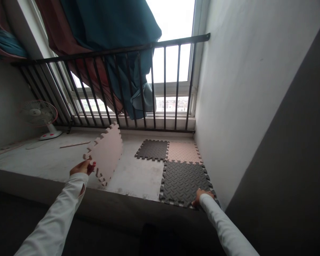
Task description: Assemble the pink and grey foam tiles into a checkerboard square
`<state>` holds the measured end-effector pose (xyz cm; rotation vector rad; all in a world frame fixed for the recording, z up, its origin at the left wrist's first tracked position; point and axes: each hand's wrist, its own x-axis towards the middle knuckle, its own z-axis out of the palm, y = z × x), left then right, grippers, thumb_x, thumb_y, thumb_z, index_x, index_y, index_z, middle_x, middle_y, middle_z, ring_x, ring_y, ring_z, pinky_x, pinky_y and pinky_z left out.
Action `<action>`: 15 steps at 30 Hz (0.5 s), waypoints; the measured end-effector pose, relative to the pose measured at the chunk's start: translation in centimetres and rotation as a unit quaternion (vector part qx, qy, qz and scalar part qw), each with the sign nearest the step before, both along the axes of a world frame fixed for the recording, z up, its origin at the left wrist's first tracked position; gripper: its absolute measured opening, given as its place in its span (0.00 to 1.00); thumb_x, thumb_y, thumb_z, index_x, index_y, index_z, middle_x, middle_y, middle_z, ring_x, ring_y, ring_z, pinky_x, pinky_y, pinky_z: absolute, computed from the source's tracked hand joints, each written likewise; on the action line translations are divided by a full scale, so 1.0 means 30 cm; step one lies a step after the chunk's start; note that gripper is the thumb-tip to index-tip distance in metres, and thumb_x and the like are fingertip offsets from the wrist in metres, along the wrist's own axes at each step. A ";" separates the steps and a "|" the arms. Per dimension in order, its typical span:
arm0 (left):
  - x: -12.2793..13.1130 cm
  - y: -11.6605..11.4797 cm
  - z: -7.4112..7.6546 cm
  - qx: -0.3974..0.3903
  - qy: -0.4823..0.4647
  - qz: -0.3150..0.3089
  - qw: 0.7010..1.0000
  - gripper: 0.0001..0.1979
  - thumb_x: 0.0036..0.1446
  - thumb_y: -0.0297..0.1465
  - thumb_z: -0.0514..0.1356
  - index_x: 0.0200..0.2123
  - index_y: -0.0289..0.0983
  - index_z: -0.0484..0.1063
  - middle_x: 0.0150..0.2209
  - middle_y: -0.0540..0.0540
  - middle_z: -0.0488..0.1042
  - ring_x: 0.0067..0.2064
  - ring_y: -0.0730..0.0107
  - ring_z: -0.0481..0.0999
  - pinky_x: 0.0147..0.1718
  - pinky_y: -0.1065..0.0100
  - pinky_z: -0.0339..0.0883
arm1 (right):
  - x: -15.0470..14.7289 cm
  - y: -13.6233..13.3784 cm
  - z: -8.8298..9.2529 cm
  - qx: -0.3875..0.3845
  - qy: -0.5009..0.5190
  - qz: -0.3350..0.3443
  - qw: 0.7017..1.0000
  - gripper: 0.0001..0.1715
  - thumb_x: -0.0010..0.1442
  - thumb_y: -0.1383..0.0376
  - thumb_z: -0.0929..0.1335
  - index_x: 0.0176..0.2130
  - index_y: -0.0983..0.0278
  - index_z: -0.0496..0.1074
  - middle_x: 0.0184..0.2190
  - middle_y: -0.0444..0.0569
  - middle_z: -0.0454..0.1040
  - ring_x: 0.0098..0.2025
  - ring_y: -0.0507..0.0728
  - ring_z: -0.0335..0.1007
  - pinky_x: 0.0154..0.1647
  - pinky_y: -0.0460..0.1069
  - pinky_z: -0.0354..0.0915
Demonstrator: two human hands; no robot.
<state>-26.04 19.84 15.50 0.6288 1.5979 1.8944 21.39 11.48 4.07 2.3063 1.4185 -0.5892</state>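
My left hand (81, 168) is closed on the lower left edge of a pink foam mat tile (108, 153), which it holds upright above the ledge. Notches run along the tile's edges. On the right, my right hand (202, 196) touches the front right corner of a dark grey foam tile (184, 179) with its fingers apart, some of them partly hidden. Behind that tile lie a pale pink tile (184, 152) and a dark brown tile (153, 149), the three meeting at their toothed edges.
The pale ledge (141, 177) drops off at its front edge. A black railing (165, 85) stands along the window, with a teal and pink curtain (112, 25) bunched over it. A fan (38, 113) and a thin strip (74, 144) are at left. A wall (229, 89) bounds the right side.
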 end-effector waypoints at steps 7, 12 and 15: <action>0.213 0.218 -0.002 0.091 0.117 -0.063 0.987 0.16 0.38 0.32 0.59 0.34 0.31 0.70 0.18 0.51 0.71 0.19 0.75 0.70 0.23 0.67 0.70 | 0.006 -0.004 -0.018 0.014 -0.013 0.023 1.000 0.52 0.32 0.51 0.70 0.54 0.65 0.54 0.51 0.62 0.59 0.54 0.71 0.50 0.45 0.66 0.53; 0.518 0.423 -0.114 -0.015 0.304 -0.127 0.944 0.19 0.48 0.33 0.53 0.43 0.31 0.67 0.32 0.43 0.75 0.30 0.72 0.74 0.32 0.69 0.69 | -0.008 -0.021 -0.004 0.001 -0.034 0.037 0.999 0.53 0.37 0.53 0.68 0.56 0.71 0.48 0.50 0.64 0.61 0.54 0.71 0.49 0.49 0.65 0.50; 0.687 0.505 -0.242 -0.140 0.534 -0.189 0.812 0.18 0.53 0.34 0.49 0.47 0.36 0.65 0.41 0.42 0.73 0.41 0.70 0.71 0.40 0.71 0.64 | 0.001 -0.009 -0.053 0.008 -0.052 0.049 0.997 0.53 0.36 0.53 0.68 0.56 0.73 0.49 0.48 0.67 0.63 0.53 0.72 0.51 0.49 0.66 0.49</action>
